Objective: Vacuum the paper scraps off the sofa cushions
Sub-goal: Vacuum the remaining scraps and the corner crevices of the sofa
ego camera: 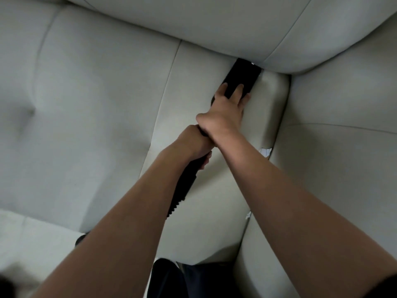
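Forearms (279,201) nearest, over seat cushion (107,104). My left hand (193,143) grips ribbed vacuum hose (182,190); right hand (225,108), fingers (223,88) straight, presses nozzle (241,75) against back cushion (193,22). Paper scraps (265,152) in crease (279,117), right side.

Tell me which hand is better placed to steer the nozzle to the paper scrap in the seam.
Right. The right hand rests on the nozzle, and the paper scrap lies on its side; the left hand grips the hose behind.

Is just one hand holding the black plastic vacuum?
No, the right hand rests on the black vacuum nozzle, and the left hand grips its ribbed hose.
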